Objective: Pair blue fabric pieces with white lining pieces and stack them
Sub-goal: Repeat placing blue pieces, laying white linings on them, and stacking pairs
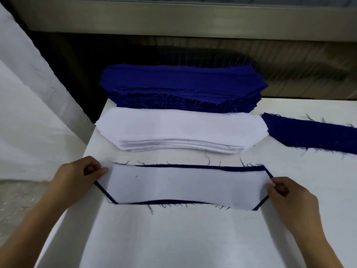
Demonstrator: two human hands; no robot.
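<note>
as our left hand (pixel 81 172) and right hand (pixel 287 192) pinch the white lining (pixel 183 184) at both ends atop the blue piece (pixel 241 168), pairing seems underway; next we square edges.

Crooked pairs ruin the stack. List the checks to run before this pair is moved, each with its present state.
1. The white lining piece lies on the blue piece: ok.
2. Edges matched all round: not ok; blue shows along the far and left edges, and the lining overhangs at the near right.
3. The left hand pinches the left end: ok.
4. The right hand pinches the right end: ok.
5. Both layers pinched, not the lining alone: cannot tell.
</note>
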